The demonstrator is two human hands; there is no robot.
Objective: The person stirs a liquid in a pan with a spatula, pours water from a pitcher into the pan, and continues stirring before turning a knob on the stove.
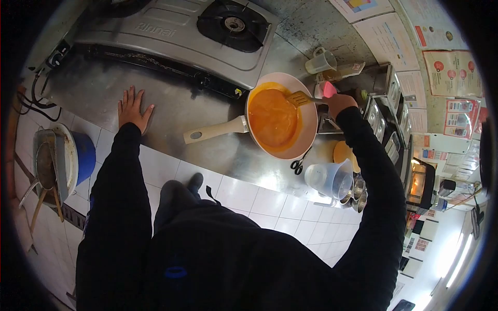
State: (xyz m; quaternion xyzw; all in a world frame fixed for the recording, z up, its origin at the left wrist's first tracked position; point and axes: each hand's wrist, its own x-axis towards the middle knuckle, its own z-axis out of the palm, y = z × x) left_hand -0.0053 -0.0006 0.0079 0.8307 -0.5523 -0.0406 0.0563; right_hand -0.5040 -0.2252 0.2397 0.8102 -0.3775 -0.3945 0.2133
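Observation:
A light-coloured frying pan (309,122) rests on the steel counter, its beige handle (215,129) pointing left. Thick orange sauce (272,124) covers much of its bottom. My right hand (341,103) is closed around the handle of a brown slotted spatula (299,98), whose blade dips into the sauce's upper right edge. Beside those fingers shows a pink object (327,89), partly hidden. My left hand (134,110) lies flat on the steel counter (176,111), fingers spread, left of the pan handle and holding nothing.
A gas stove (171,36) stands along the back. Black-handled scissors (296,166) and a clear plastic jug (329,179) lie right of the pan, with metal bowls (359,189) beyond. Another measuring jug (320,61) stands behind. On the floor at left is a blue bucket (84,155).

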